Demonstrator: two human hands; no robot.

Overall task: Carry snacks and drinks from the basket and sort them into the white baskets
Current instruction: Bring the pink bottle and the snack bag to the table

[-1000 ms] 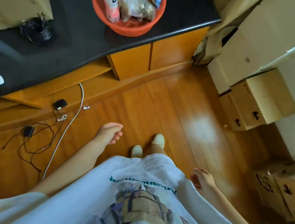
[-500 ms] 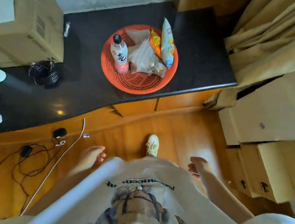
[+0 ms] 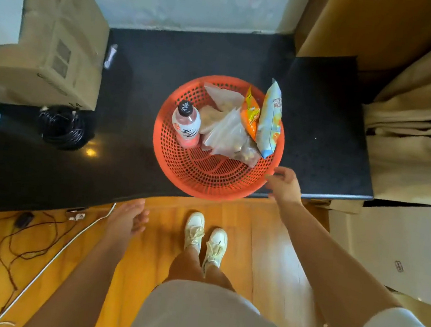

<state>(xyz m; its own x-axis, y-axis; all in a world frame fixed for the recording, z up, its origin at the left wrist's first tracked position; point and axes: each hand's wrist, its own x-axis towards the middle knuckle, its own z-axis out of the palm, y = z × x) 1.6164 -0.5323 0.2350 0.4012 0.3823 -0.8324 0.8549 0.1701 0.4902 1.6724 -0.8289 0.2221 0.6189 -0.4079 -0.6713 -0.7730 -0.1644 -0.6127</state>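
Observation:
An orange mesh basket [image 3: 201, 178] stands on the black counter [image 3: 143, 78], its near rim hanging over the counter's front edge. Inside it stand a pink drink bottle [image 3: 186, 125] with a black cap, clear bags of snacks [image 3: 228, 135], an orange snack packet [image 3: 251, 113] and a light blue snack packet [image 3: 269, 121]. My right hand [image 3: 285, 185] is raised at the basket's right rim with loosely bent fingers and holds nothing. My left hand [image 3: 128, 219] hangs lower, over the floor in front of the counter, fingers relaxed and empty. No white baskets are in view.
A large cardboard box [image 3: 52, 42] and a coil of black cable [image 3: 62, 127] sit on the counter's left part. More cardboard boxes [image 3: 389, 239] and a beige curtain [image 3: 423, 140] crowd the right side. Cables [image 3: 36, 244] trail across the wooden floor at left.
I have stepped up to the counter, so the basket now lies close below me. My right hand rose from my side to the basket's rim; my left hand stayed low.

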